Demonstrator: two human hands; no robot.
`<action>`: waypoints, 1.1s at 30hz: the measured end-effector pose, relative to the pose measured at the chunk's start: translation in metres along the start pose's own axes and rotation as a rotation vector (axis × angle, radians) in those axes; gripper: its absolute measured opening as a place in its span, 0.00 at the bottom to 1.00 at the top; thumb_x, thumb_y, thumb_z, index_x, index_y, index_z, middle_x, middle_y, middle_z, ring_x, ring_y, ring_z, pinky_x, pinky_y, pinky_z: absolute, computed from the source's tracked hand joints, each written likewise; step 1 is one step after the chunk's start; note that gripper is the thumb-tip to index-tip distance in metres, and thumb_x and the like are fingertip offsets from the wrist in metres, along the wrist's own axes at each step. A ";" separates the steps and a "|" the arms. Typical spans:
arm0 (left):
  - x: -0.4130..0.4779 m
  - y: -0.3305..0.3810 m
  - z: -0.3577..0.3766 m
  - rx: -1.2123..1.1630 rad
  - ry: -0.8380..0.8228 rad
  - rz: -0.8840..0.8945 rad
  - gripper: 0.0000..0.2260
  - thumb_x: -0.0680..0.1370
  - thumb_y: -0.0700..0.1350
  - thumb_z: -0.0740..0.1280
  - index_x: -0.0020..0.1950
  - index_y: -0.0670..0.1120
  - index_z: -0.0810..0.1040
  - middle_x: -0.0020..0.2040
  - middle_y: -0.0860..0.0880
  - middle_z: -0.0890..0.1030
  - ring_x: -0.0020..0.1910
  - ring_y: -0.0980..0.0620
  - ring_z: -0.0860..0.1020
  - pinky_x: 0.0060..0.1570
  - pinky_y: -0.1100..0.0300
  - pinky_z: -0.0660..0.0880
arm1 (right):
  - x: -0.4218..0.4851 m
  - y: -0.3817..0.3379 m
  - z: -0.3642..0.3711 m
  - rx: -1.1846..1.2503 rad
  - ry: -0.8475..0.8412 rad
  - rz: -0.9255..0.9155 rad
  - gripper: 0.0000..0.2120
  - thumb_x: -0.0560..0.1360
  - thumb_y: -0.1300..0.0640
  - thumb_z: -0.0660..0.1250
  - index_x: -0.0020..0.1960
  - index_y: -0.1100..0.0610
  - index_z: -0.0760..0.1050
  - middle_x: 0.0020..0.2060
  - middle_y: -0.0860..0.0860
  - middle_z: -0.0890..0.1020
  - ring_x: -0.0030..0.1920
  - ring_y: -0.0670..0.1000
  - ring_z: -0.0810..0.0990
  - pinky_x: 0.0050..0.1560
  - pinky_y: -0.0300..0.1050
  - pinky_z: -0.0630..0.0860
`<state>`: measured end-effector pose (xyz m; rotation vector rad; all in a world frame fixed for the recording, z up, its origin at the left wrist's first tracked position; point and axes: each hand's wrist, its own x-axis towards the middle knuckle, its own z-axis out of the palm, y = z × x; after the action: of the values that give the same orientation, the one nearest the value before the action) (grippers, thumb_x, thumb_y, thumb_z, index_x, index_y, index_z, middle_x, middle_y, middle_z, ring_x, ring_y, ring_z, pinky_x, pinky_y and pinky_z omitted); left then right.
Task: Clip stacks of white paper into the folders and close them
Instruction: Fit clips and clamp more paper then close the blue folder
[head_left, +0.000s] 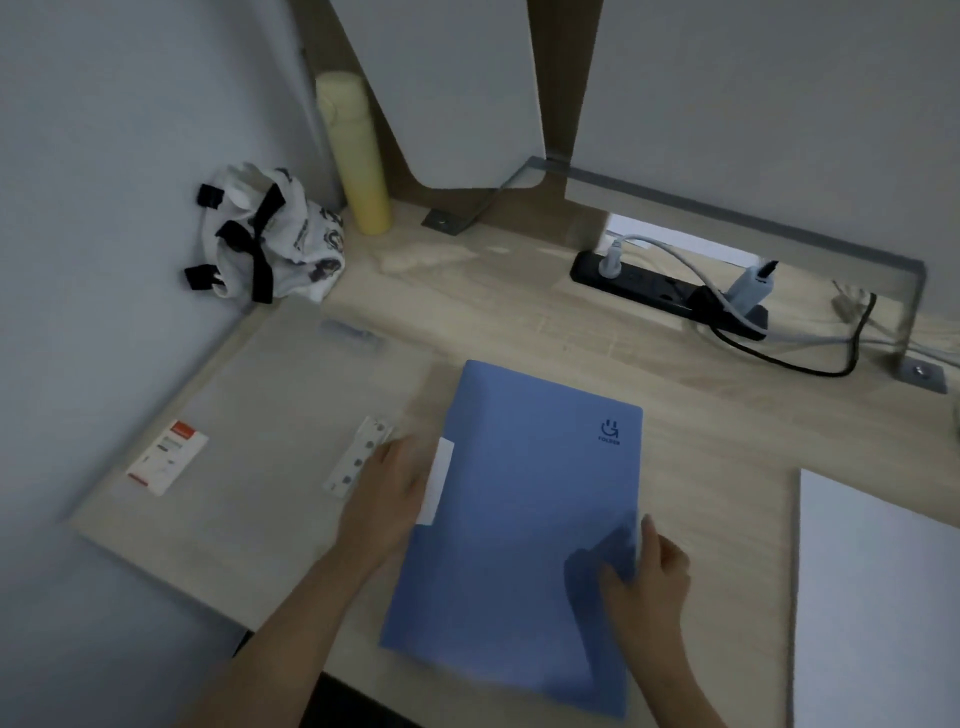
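While left hand (393, 486) and right hand (650, 569) grip blue folder (524, 499) edges, clear folder (260, 415) lies left, paper stack (878, 597) right.

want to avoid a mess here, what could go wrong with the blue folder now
The blue plastic folder, gripped at its edges by the left hand and right hand, is motion-blurred; it could slide onto the open translucent folder beside it and snag its white clip strip. The right forearm is close to the stack of white paper, which it might nudge.
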<state>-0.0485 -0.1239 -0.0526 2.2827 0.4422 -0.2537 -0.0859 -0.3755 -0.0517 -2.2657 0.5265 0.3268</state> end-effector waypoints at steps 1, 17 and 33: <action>0.005 -0.009 -0.014 0.026 0.056 0.004 0.18 0.77 0.39 0.60 0.67 0.43 0.69 0.66 0.47 0.70 0.67 0.45 0.69 0.61 0.53 0.68 | -0.006 -0.014 0.006 0.065 0.065 -0.082 0.25 0.68 0.57 0.64 0.64 0.64 0.69 0.49 0.58 0.68 0.51 0.55 0.68 0.49 0.46 0.63; 0.054 -0.143 -0.148 0.266 0.245 -0.384 0.32 0.75 0.50 0.65 0.74 0.39 0.57 0.71 0.38 0.63 0.70 0.38 0.62 0.69 0.44 0.60 | -0.029 -0.165 0.183 0.786 -0.634 0.447 0.13 0.71 0.64 0.62 0.38 0.49 0.62 0.28 0.46 0.69 0.25 0.43 0.67 0.28 0.36 0.66; 0.021 -0.132 -0.144 -0.191 0.154 -0.420 0.13 0.81 0.50 0.54 0.50 0.43 0.75 0.43 0.43 0.79 0.40 0.43 0.79 0.44 0.49 0.77 | -0.037 -0.178 0.123 0.818 -0.438 -0.034 0.11 0.76 0.65 0.61 0.56 0.54 0.71 0.42 0.57 0.85 0.39 0.57 0.84 0.36 0.49 0.81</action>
<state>-0.0745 0.0708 -0.0505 2.0115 0.9855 -0.2325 -0.0440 -0.1650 -0.0064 -1.3588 0.3060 0.4707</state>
